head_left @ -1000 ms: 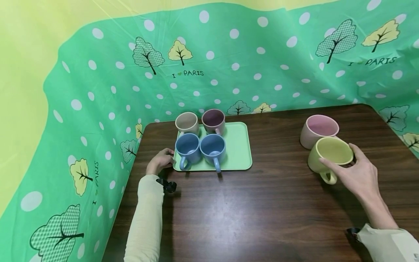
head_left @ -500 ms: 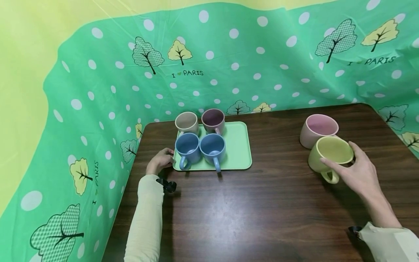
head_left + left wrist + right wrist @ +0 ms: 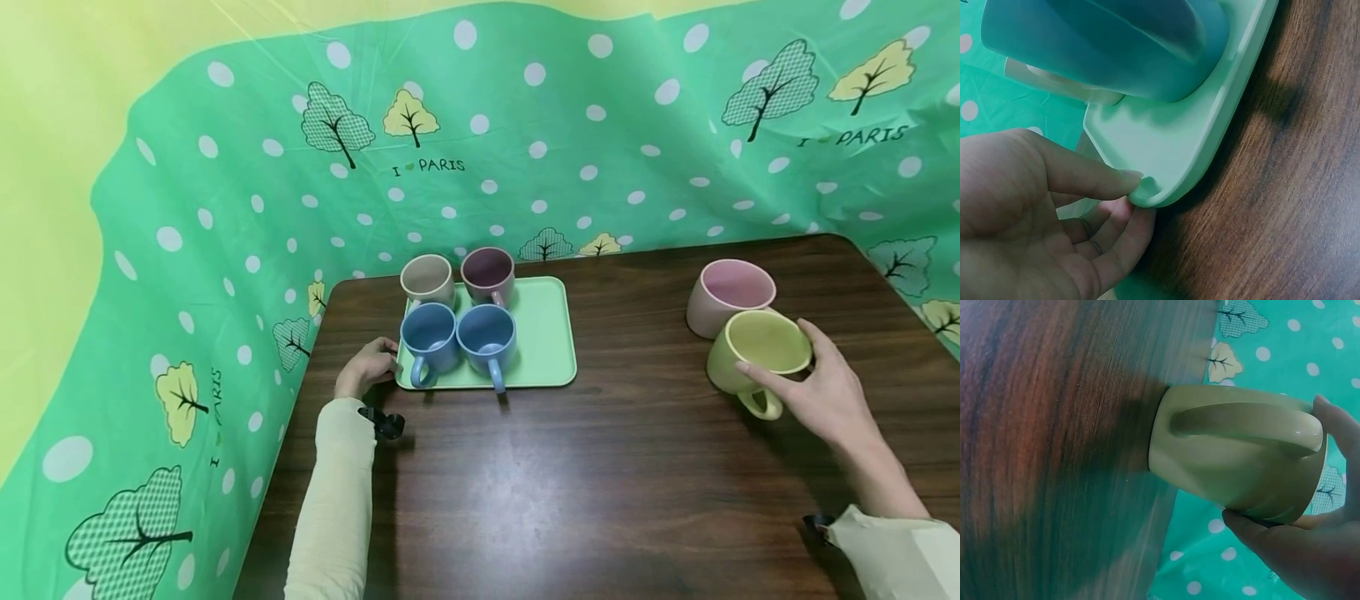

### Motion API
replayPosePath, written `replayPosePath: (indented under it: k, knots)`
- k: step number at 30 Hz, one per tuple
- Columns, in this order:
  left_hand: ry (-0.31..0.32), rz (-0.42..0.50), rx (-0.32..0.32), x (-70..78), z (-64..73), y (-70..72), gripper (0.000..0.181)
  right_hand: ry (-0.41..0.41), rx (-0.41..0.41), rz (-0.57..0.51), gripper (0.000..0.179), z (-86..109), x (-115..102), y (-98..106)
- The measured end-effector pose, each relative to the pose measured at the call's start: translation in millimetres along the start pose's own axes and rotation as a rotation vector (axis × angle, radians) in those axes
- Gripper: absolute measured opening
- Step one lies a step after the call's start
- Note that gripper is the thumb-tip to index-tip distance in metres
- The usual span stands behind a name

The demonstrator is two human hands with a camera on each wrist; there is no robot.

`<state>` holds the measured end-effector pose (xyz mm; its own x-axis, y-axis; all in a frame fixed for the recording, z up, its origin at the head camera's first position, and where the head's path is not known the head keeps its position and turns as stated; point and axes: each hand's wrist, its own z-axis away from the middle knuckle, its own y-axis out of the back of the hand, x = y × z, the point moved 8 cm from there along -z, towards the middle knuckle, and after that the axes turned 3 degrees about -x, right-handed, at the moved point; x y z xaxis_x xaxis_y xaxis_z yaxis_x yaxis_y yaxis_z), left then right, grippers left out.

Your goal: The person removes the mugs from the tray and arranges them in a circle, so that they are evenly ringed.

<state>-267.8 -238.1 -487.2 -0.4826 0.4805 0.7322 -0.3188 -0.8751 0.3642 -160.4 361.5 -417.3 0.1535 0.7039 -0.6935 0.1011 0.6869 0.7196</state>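
Note:
My left hand (image 3: pixel 369 367) pinches the near left corner of a light green tray (image 3: pixel 551 333), thumb (image 3: pixel 1107 178) over the rim and the other fingers below it. Two blue mugs, a left one (image 3: pixel 430 337) and a right one (image 3: pixel 487 337), stand at the tray's front with handles toward me. Behind them are a beige mug (image 3: pixel 427 282) and a dark purple mug (image 3: pixel 488 277). On the right, my right hand (image 3: pixel 832 392) grips a yellow mug (image 3: pixel 757 354) by its rim, thumb and fingers on opposite sides. The mug's handle points toward me. A pink mug (image 3: pixel 723 300) stands right behind it.
Everything stands on a dark brown wooden table (image 3: pixel 540 483). A green and yellow patterned cloth (image 3: pixel 585 125) hangs close behind the table and along its left side. The tray's right part is bare green surface.
The head view has shifted very slightly. Both hands keep their holds, and the mugs and tray stay where they were.

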Motion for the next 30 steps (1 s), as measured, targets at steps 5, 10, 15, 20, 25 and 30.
replayPosePath:
  k: [5, 10, 15, 20, 25, 30]
  knots:
    - [0.004, -0.005, 0.008, -0.6, -0.7, 0.8, 0.040, -0.001, -0.005, 0.006, 0.103, -0.6, 1.2, 1.0]
    - [0.002, -0.003, 0.012, -1.2, -0.8, 0.1, 0.039, -0.001, -0.007, 0.020, 0.102, -1.7, 3.9, 3.0]
    - [0.001, 0.004, 0.012, -0.9, 0.2, -0.3, 0.039, 0.000, -0.010, 0.023, 0.102, -1.8, 4.5, 3.7]
    - [0.000, 0.003, 0.012, -0.8, 0.4, -0.2, 0.040, 0.002, -0.009, 0.028, 0.102, -2.4, 5.0, 3.4]
    - [0.003, 0.008, 0.012, -1.6, 0.4, -0.4, 0.039, 0.012, -0.010, 0.026, 0.103, -2.4, 4.7, 2.3]
    - [-0.002, 0.005, 0.009, -1.3, 0.3, -1.3, 0.039, 0.018, -0.014, 0.021, 0.104, -2.2, 3.5, 1.8]
